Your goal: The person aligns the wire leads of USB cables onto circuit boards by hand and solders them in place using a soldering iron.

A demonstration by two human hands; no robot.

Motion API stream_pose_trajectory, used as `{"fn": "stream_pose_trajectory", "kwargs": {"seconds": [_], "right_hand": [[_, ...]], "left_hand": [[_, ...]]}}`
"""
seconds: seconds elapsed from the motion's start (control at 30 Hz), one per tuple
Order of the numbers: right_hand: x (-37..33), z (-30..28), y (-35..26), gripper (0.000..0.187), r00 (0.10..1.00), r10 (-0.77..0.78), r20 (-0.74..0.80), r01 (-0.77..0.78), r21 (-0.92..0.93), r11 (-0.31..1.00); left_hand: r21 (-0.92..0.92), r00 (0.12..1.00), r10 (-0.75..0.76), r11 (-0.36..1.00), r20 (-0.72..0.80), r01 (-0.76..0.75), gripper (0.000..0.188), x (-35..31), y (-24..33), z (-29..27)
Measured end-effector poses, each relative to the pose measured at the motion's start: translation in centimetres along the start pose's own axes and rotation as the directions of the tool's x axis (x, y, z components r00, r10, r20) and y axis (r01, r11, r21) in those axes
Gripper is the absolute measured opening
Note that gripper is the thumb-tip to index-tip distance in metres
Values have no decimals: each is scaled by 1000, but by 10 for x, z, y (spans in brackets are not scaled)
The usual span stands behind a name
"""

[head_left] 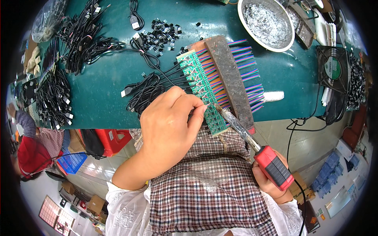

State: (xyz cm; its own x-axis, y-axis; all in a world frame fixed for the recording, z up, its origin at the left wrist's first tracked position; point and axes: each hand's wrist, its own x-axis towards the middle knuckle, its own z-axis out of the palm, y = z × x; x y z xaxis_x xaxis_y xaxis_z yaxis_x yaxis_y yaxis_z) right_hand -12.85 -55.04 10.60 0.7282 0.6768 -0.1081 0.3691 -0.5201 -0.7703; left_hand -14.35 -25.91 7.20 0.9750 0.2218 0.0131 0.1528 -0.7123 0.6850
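Note:
A green circuit board strip (197, 74), made up of several small units, lies slanted near the table's front edge. Colored ribbon wires run from its right side beneath a dark metal bar (228, 78); black cables join its left side. My left hand (169, 118) is closed in a pinch at the strip's lower half, with a thin wire end at the fingertips; a black cable (167, 78) leads into this hand. My right hand (271, 177) grips a red-and-black soldering iron (273, 167), its tip meeting the board beside my left fingertips.
Loose black USB cables (143, 92) lie left of the board, with more bundles (53, 98) farther left. Small black components (161, 33) are heaped behind. A metal-flecked bowl (267, 23) stands at the back right, near a small fan (332, 69). Another person (33, 153) is at far left.

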Motion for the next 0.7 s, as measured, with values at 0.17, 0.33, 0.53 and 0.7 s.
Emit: {"fn": "stream_pose_trajectory", "kwargs": {"seconds": [0.17, 0.33, 0.53, 0.7], "right_hand": [[-4, 7, -6, 18, 971, 231, -59, -224, 115, 968], [-3, 7, -5, 20, 971, 233, -57, -223, 142, 964], [-1, 5, -4, 19, 976, 213, -49, -202, 174, 964], [-3, 1, 0, 28, 993, 99, -69, -92, 107, 990]], "left_hand": [[-11, 1000, 6, 1000, -5, -7, 12, -1, 0, 1], [-9, 1000, 5, 1000, -6, -5, 13, 0, -1, 2], [15, 1000, 12, 1000, 5, -12, 12, 2, 0, 0], [-5, 1000, 1, 1000, 3, -1, 13, 0, -1, 1]]}}
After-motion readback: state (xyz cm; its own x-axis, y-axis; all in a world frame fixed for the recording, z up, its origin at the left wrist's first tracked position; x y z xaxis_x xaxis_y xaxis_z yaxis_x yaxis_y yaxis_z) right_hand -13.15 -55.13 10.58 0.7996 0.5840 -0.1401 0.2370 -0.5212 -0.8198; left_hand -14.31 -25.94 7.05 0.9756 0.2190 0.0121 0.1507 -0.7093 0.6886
